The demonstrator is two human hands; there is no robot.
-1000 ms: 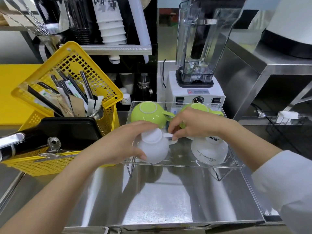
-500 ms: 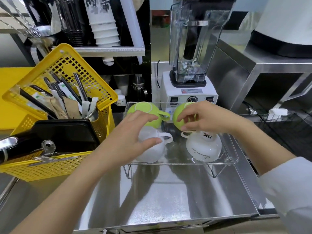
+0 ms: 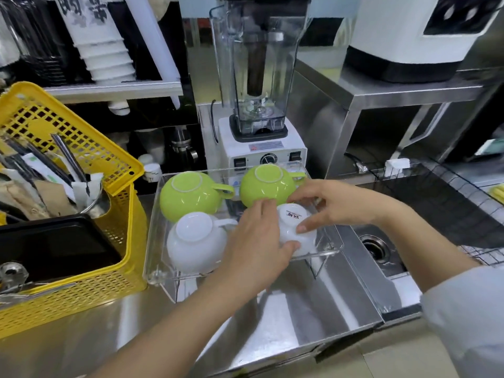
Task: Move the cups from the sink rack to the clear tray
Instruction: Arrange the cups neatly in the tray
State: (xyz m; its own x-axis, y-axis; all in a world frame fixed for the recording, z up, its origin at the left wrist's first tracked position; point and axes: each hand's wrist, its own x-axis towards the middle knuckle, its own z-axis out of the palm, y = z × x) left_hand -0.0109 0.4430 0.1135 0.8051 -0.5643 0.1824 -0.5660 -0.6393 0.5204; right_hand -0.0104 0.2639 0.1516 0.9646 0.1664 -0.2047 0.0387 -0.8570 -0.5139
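Note:
Four cups stand upside down in the clear tray (image 3: 155, 241) on the steel counter. Two green cups are at the back, one on the left (image 3: 188, 197) and one on the right (image 3: 266, 186). A white cup (image 3: 195, 242) sits front left. The front right white cup (image 3: 293, 222), with red lettering on its base, is held from both sides. My left hand (image 3: 256, 249) wraps its near left side, thumb under the rim. My right hand (image 3: 332, 203) grips its top and right side.
A yellow basket (image 3: 81, 290) with utensils and a black tray stands left of the clear tray. A blender (image 3: 259, 105) is right behind it. To the right lie a sink drain (image 3: 377, 248) and a black wire rack (image 3: 447, 203). Bare steel counter lies in front.
My left hand left the front left white cup and moved right onto the other white cup. My right hand came off the green cup down to the same white cup. The view shifted closer.

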